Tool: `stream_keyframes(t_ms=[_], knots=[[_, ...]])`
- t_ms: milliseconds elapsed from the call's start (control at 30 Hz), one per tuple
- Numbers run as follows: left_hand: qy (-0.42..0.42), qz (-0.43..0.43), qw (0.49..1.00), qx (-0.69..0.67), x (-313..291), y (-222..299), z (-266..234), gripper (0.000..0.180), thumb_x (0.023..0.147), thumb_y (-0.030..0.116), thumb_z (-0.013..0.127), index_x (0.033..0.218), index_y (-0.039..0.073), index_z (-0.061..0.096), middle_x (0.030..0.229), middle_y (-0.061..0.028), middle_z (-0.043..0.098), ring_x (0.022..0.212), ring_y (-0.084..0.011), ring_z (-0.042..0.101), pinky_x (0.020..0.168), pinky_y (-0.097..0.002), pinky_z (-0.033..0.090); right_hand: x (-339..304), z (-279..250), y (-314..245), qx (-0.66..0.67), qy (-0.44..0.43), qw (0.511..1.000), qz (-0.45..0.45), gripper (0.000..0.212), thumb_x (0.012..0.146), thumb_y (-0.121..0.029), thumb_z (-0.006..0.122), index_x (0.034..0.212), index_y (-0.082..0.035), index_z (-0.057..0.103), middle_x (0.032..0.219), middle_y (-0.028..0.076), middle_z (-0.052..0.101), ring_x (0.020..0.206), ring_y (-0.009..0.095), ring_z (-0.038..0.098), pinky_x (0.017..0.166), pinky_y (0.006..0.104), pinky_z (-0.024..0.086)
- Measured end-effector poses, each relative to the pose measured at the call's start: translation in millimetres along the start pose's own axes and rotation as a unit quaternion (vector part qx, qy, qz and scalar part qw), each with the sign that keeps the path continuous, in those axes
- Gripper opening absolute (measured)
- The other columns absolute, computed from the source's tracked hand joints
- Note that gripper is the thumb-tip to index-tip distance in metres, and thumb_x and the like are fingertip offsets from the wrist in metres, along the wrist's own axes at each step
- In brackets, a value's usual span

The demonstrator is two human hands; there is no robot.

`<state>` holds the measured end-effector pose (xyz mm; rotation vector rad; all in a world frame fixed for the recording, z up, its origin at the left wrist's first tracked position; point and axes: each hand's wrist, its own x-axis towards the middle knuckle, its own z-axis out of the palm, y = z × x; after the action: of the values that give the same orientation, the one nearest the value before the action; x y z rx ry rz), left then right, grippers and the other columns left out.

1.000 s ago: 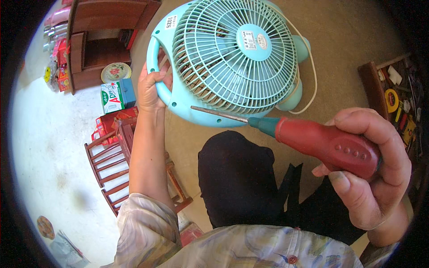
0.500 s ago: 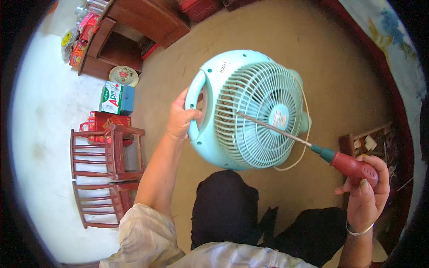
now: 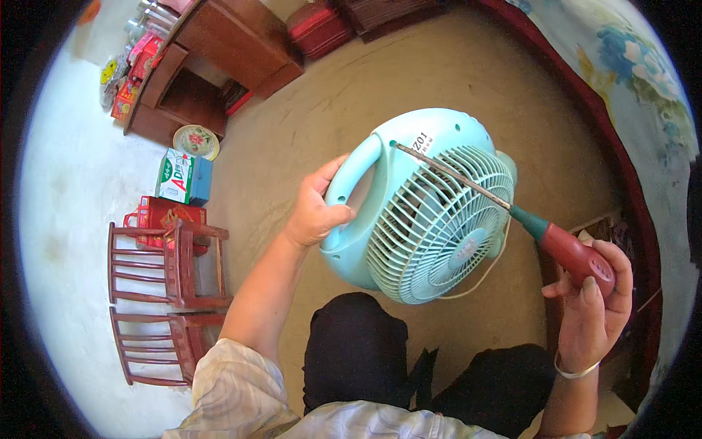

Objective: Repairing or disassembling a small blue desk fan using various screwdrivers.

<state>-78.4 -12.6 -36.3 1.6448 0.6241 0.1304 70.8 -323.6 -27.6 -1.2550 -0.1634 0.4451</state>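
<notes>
A light-blue box fan (image 3: 417, 208) with a round slatted grille hangs tilted above my knees. My left hand (image 3: 319, 208) is wrapped round the fan's loop handle, thumb on the near side. In my right hand (image 3: 599, 296) is a screwdriver (image 3: 567, 252) with a red and green handle, its butt end between thumb and fingers. The long shaft crosses in front of the grille. Its tip appears at a screw hole in the casing near the handle's upper end; whether it is inside the hole I cannot tell. A pale cord loops beneath the fan.
Two reddish wooden chairs (image 3: 175, 263) stand at the left by the white wall, with a red box (image 3: 157, 219) and a green-and-white carton (image 3: 175, 175) behind. A wooden desk (image 3: 234, 44) is at the far left. Flowered fabric (image 3: 636, 58) edges the right side, above brown floor.
The fan has turned and tilted, bringing its handle side toward the top. The screwdriver tip has moved from in front of the grille up to the casing hole by the handle.
</notes>
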Motion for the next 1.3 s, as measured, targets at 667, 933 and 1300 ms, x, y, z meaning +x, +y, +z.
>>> stream_keyframes(t_ms=[667, 933, 1300], knots=[[0.018, 0.017, 1.0, -0.017, -12, 11, 14, 0.072, 0.056, 0.002, 0.061, 0.125, -0.002, 0.043, 0.102, -0.0019, 0.055, 0.07, -0.0061, 0.05, 0.06, -0.0199, 0.042, 25, 5, -33, -0.263, -0.161, 0.948, 0.08, 0.036, 0.084, -0.029, 0.05, 0.098, 0.003, 0.054, 0.066, 0.005, 0.054, 0.045, 0.006, 0.047, 0.044, 0.0181, 0.035], [0.028, 0.022, 0.999, 0.022, -10, -4, -1, 0.074, 0.056, 0.0, 0.06, 0.128, -0.001, 0.04, 0.116, -0.0072, 0.052, 0.099, -0.0132, 0.052, 0.084, -0.0279, 0.044, 36, 9, -20, -0.401, -0.261, 0.865, -0.149, 0.039, 0.067, -0.007, 0.061, 0.104, 0.003, 0.052, 0.08, 0.015, 0.053, 0.065, 0.026, 0.052, 0.06, 0.033, 0.042], [0.018, 0.019, 1.0, -0.013, -5, 2, 10, 0.063, 0.059, 0.0, 0.053, 0.121, -0.001, 0.047, 0.11, -0.004, 0.054, 0.101, -0.0122, 0.05, 0.092, -0.0269, 0.037, 52, 14, -31, -0.1, -0.12, 0.961, 0.229, 0.027, 0.072, -0.004, 0.057, 0.099, 0.001, 0.054, 0.082, 0.013, 0.052, 0.071, 0.018, 0.052, 0.063, 0.0269, 0.042]])
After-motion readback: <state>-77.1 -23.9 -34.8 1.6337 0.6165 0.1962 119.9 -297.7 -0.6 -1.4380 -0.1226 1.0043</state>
